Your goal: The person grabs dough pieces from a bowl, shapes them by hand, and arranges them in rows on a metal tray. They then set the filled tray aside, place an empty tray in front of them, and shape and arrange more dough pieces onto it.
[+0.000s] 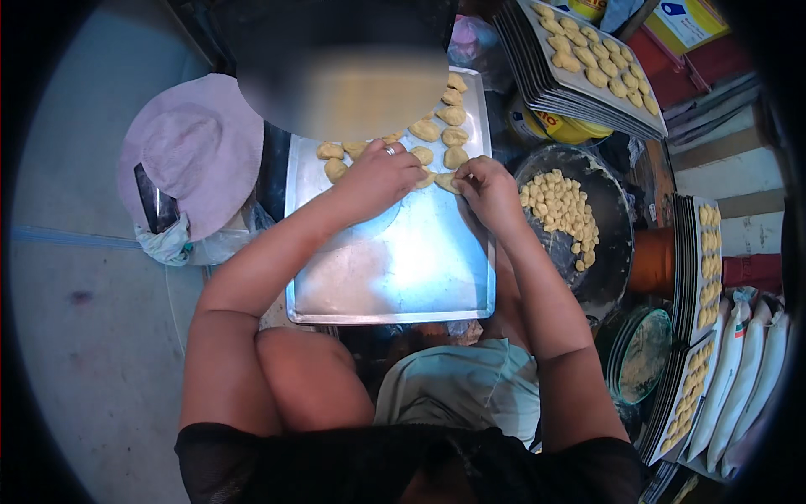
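A metal baking tray point(386, 294) lies before me, its far part bearing rows of pale yellow shaped dough pieces point(454, 136). My right hand point(491, 191) pinches one folded dough piece point(446, 182) at the near end of the right rows. Close beside it, my left hand point(382, 178) has its fingers curled, the tips at another dough piece point(428, 180) partly hidden by them. A ring is on one left finger. The left palm faces down, so its grip shows only in part. A blurred patch covers the tray's far left part.
Right of the tray stands a dark round basin point(621, 252) with small dough lumps point(558, 206). Stacked trays of shaped dough point(600, 59) rise at the far right, with another stack point(697, 269) nearer. Green round containers point(645, 357) stand below the basin. A pink hat point(189, 139) lies left.
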A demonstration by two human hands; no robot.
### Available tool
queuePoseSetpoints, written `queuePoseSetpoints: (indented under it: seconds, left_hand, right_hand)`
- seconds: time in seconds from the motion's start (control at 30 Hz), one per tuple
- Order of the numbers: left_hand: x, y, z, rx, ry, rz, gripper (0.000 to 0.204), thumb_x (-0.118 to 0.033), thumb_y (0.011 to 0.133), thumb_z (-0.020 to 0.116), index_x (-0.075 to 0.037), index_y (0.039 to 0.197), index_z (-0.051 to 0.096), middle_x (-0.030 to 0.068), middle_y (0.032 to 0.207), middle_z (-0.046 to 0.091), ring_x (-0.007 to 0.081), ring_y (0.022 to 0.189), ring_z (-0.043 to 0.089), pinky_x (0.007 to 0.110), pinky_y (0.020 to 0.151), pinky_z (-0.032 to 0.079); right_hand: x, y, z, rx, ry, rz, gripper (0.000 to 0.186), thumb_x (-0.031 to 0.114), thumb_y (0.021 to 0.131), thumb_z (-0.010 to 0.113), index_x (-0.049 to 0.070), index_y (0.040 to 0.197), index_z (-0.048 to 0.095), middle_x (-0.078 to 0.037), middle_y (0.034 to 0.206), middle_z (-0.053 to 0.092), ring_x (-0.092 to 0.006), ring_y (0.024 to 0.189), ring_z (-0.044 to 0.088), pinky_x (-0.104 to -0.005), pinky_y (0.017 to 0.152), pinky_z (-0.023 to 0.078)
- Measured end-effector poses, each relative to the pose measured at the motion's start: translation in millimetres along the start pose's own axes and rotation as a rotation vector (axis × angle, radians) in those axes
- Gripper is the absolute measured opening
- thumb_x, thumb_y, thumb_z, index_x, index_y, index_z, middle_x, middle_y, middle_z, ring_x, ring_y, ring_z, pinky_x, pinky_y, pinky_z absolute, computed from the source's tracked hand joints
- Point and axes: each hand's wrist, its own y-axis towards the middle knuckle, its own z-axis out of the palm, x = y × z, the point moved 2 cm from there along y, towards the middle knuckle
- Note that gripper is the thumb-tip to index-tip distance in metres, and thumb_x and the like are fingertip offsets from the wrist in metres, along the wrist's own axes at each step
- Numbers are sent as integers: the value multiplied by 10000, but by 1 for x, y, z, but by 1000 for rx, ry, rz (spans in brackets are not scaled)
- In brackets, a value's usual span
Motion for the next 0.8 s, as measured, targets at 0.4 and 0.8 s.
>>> queuePoseSetpoints:
  seconds: [0.4,0.8]
  left_hand:
    - [37,-12,-22,-113,263,-383,670,-445,997,445,-30,1506,312,155,1549,348,292,1479,229,540,1153,155]
    - [36,10,-9,-111,334,-350,851,-536,954,482,-44,1555,136,192,1613,143,351,1500,108,580,1185,-23]
  right_hand:
    - [20,9,-4,-25,-86,-186,307,187,789,740,89,1072,673,-119,1089,585,-324,1034,580,-403,901,445]
    - [-124,-11,-67,-236,199,219,404,257,850,724,82,1205,642,-137,1194,590,-249,1140,573,-426,1002,406]
